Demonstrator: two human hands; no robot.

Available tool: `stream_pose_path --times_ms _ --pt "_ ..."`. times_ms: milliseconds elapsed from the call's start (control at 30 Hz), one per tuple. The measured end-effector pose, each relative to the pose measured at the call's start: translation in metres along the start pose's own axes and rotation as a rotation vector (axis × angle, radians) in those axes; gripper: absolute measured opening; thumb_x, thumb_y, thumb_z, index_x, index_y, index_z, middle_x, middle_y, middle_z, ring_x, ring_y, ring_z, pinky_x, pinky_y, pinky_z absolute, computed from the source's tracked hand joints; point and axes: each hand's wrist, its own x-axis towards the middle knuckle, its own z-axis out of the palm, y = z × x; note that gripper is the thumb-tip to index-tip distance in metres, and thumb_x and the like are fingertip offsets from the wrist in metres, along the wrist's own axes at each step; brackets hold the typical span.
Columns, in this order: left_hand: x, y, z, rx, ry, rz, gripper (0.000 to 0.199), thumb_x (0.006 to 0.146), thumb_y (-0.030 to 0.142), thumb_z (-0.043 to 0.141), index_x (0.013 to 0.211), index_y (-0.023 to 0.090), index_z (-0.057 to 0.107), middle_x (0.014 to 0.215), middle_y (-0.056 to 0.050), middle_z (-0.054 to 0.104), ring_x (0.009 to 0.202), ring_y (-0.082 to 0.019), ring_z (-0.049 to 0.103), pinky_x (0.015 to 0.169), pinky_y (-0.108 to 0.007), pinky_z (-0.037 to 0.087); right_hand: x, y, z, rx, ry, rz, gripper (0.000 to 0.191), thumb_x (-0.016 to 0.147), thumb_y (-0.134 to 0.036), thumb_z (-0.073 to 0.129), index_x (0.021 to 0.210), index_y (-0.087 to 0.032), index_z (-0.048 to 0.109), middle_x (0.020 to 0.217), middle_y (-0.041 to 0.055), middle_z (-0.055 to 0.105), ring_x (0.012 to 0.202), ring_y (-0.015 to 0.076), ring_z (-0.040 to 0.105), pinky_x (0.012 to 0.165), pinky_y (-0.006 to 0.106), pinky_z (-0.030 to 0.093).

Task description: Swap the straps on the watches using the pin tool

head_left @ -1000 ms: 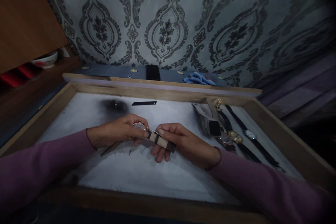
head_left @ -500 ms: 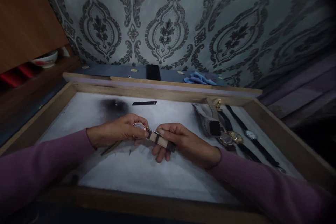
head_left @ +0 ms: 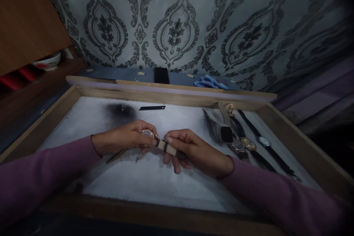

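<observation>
A wristwatch (head_left: 147,132) with a round, gold-coloured case is pinched in my left hand (head_left: 135,135), its thumb laid over the lower edge of the case. The watch strap (head_left: 169,148), dark with a beige inner side, runs from the case across to my right hand (head_left: 188,145). There the thumb and index finger close on the strap near a small metal part beside the case; I cannot make out its kind. The other right fingers reach below the strap. Both hands are above the white floor of a shallow wooden tray (head_left: 166,204).
Several watches lie at the right of the tray, among them a smartwatch (head_left: 226,135) and a watch with a black strap (head_left: 264,141). A dark blade (head_left: 152,108) lies near the back. Behind the rim are a black phone-like slab (head_left: 161,76) and a blue cloth (head_left: 210,82).
My right hand's lower fingers have spread and shifted slightly right under the strap, and cover its far end more. The left hand and the watch case have hardly moved.
</observation>
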Motion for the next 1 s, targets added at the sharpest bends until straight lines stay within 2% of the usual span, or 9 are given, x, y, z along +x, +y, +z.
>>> stream_pose_path --times_ms 133,367,900,1000 --pt "-0.0002 0.0000 0.0005 0.009 -0.016 -0.012 0.017 0.072 0.029 0.067 0.074 0.017 0.055 0.050 0.005 0.052 0.048 -0.009 0.041 0.050 -0.023 0.029 -0.0011 0.0007 0.0016 -0.021 0.021 -0.011 0.027 0.093 -0.035 0.055 0.078 -0.013 0.060 0.066 0.0032 0.069 0.039 0.0039 0.053 0.033 0.015 0.021" --pt "0.0000 -0.0010 0.0004 0.005 -0.031 -0.010 0.017 0.072 0.030 0.067 0.072 0.017 0.056 0.051 0.005 0.053 0.048 -0.009 0.042 0.051 -0.023 0.029 -0.0010 0.0050 -0.0004 -0.141 0.026 -0.054 0.036 0.092 -0.044 0.055 0.074 -0.013 0.060 0.061 0.0000 0.064 0.036 0.0022 0.039 0.036 0.017 0.027" --pt "-0.0032 0.0033 0.0022 0.043 -0.053 -0.031 0.012 0.072 0.026 0.064 0.071 0.017 0.056 0.050 0.005 0.052 0.048 -0.008 0.042 0.050 -0.023 0.031 -0.0023 0.0044 0.0008 -0.314 0.001 -0.136 0.040 0.096 -0.042 0.047 0.070 -0.014 0.061 0.049 -0.0055 0.050 0.036 0.0029 0.032 0.039 0.020 0.026" --pt "-0.0030 0.0039 0.0020 0.039 -0.055 -0.036 0.013 0.072 0.026 0.064 0.070 0.017 0.056 0.050 0.006 0.052 0.047 -0.008 0.041 0.050 -0.023 0.031 -0.0023 0.0056 0.0018 -0.318 0.013 -0.142 0.039 0.096 -0.041 0.047 0.072 -0.014 0.061 0.053 -0.0036 0.055 0.037 0.0029 0.033 0.039 0.020 0.025"
